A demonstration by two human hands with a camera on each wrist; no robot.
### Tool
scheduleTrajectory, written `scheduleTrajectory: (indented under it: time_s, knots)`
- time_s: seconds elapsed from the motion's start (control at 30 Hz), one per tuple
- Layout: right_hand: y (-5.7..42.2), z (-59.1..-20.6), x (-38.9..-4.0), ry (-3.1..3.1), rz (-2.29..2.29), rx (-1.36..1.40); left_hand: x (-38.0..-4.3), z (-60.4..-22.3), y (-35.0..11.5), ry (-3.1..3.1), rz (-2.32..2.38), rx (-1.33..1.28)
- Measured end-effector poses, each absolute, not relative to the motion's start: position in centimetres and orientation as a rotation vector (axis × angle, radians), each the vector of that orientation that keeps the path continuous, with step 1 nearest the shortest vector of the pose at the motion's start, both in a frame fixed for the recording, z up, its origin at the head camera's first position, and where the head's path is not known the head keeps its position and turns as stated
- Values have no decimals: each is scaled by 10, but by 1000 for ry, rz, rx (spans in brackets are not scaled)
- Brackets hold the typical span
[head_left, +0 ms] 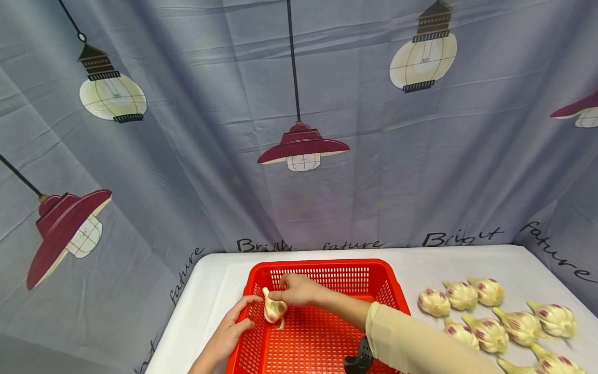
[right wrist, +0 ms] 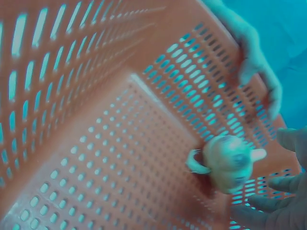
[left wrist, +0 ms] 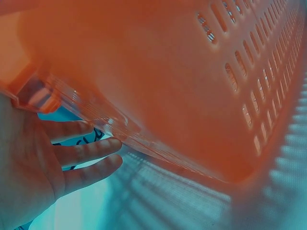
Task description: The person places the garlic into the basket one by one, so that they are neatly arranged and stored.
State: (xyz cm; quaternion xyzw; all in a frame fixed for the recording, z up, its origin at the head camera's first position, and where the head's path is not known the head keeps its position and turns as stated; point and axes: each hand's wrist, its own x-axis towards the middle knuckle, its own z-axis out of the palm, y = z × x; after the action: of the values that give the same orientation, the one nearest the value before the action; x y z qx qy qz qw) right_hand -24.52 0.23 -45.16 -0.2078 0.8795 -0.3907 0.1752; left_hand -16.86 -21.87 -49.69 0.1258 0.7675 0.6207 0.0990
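Note:
Inside the red plastic basket [head_left: 317, 343], near its left wall, is a garlic bulb [head_left: 274, 310], stem pointing up in the head view. My right hand [head_left: 299, 290] reaches over the basket just beside the stem. In the right wrist view its fingers [right wrist: 268, 203] are spread around the stem end, with a gap to the bulb [right wrist: 229, 164]. At the left rim, my left hand [head_left: 229, 332] hooks its thumb and index finger over the edge. The other fingers [left wrist: 91, 151] stretch straight along the outside of the wall, as the left wrist view shows.
Several garlic bulbs [head_left: 488, 335] lie in loose rows on the white table [head_left: 210, 280], to the right of the basket. Behind the table hangs a grey curtain [head_left: 196, 156] printed with lamps. A black wrist strap [head_left: 358, 358] shows below the right sleeve.

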Motion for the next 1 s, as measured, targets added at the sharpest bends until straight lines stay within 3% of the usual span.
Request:
scheduleTrajectory:
  time_s: [1.0]
  knots:
    - [75,-406,-238,2483,-1192,-603,-167,-496,-217,2213,1865,299]
